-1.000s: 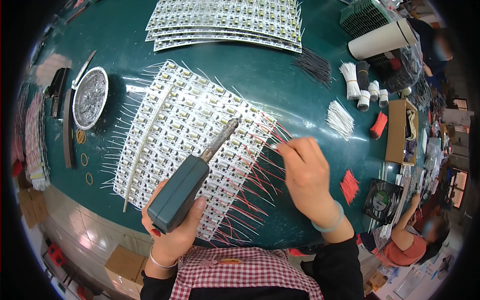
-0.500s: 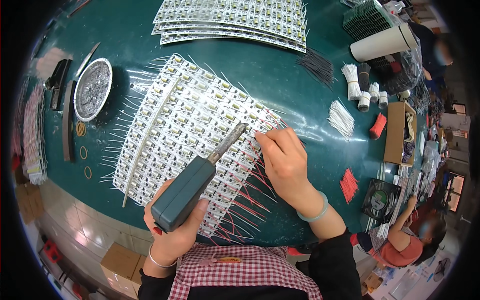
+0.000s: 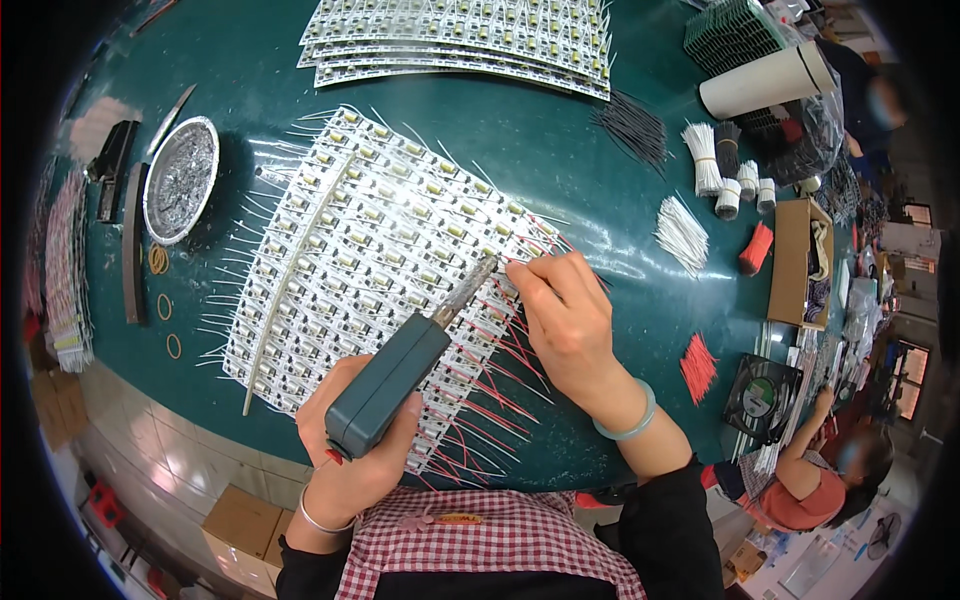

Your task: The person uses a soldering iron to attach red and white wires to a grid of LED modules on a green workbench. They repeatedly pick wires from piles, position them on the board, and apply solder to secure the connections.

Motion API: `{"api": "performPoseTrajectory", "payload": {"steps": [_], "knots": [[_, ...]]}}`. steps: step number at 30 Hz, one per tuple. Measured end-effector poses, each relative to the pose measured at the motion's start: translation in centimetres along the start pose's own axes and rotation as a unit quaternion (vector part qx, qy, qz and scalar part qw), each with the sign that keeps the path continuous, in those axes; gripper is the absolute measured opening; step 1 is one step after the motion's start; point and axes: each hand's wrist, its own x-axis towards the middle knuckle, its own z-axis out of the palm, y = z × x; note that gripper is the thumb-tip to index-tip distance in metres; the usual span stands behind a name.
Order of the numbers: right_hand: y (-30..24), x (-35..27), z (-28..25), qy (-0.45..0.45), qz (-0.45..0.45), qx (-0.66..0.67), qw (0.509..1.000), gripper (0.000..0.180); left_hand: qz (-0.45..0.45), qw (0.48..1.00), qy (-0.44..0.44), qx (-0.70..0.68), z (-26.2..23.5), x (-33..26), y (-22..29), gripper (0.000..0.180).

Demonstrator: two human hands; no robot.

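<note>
My left hand [image 3: 355, 482] is wrapped round a dark green soldering gun [image 3: 388, 388]. Its grey tip points up and right, onto the right part of a white circuit board panel [image 3: 345, 255] dotted with small yellowish components. Close by the tip, my right hand [image 3: 568, 325] is closed in a pinch at the panel's right edge. Red wire shows by its fingers, but the pinched piece itself is mostly hidden. Red and white wires [image 3: 490, 408] stick out along the panel's lower right edge, white ones along its left. A thin pale rod [image 3: 300, 270] lies across the panel.
More panels are stacked [image 3: 460, 45] at the far side. A foil-like bowl [image 3: 182, 180] and rubber bands [image 3: 166, 306] lie left. Black wires [image 3: 632, 130], white wires [image 3: 682, 236] and red wires [image 3: 698, 368] lie right, near a cardboard box [image 3: 795, 265] and fan [image 3: 762, 392]. Two other people are at right.
The soldering gun in my left hand has shifted slightly right, its tip a little lower on the panel. My right hand stays almost in place, still pinching.
</note>
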Motion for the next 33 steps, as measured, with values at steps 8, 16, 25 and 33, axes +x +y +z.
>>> {"api": "performPoseTrajectory", "payload": {"steps": [8, 16, 25, 33], "knots": [[0.0, 0.1, -0.1, -0.016, -0.008, -0.005, 1.000, 0.031, 0.008, 0.999, 0.031, -0.024, 0.6, 0.0, -0.1, 0.016], [-0.1, 0.1, 0.0, -0.010, -0.011, -0.026, 1.000, 0.031, 0.053, 0.998, 0.016, 0.032, 0.1, 0.2, 0.0, 0.015], [-0.1, 0.0, 0.1, -0.006, -0.005, -0.021, 1.000, 0.031, 0.036, 0.997, 0.004, 0.066, -0.5, -0.3, 0.5, 0.018], [-0.8, -0.7, -2.0, -0.024, 0.043, -0.036, 0.998, 0.028, -0.007, 1.000, 0.024, -0.002, -1.0, -1.1, 0.3, 0.027]]}}
